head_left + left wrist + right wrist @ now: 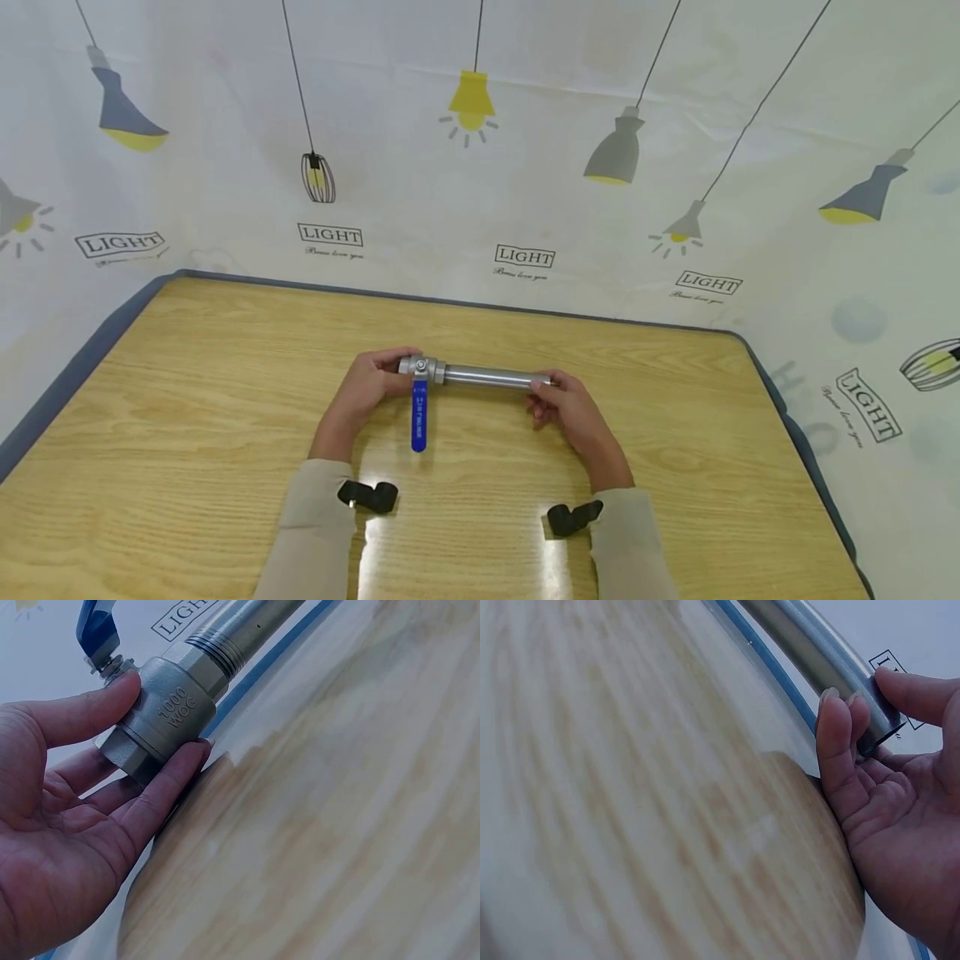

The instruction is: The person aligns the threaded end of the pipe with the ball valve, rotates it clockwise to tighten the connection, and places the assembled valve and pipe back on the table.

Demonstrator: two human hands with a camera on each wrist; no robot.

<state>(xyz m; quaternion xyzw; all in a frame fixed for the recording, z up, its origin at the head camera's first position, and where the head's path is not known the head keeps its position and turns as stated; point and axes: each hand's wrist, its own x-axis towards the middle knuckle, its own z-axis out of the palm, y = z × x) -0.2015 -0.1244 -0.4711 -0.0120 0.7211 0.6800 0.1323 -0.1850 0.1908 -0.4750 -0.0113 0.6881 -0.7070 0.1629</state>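
Observation:
A metal ball valve (423, 367) with a blue lever handle (419, 417) is joined to a straight steel pipe (487, 377). My left hand (369, 383) grips the valve body at its left end, thumb on the near side by the handle's pivot. In the left wrist view the valve body (169, 705) bears the raised marking "1000 WOG", and threads show where the pipe enters it. My right hand (572, 407) holds the pipe's free right end between thumb and fingers; the open pipe end (881, 735) shows in the right wrist view. The lever points toward me, crosswise to the pipe.
The wood-grain table (225, 358) has a blue-grey edge at the back and sides. A white backdrop (405, 108) printed with lamps stands behind it. Black wrist cameras (369, 496) sit on both beige sleeves (311, 533).

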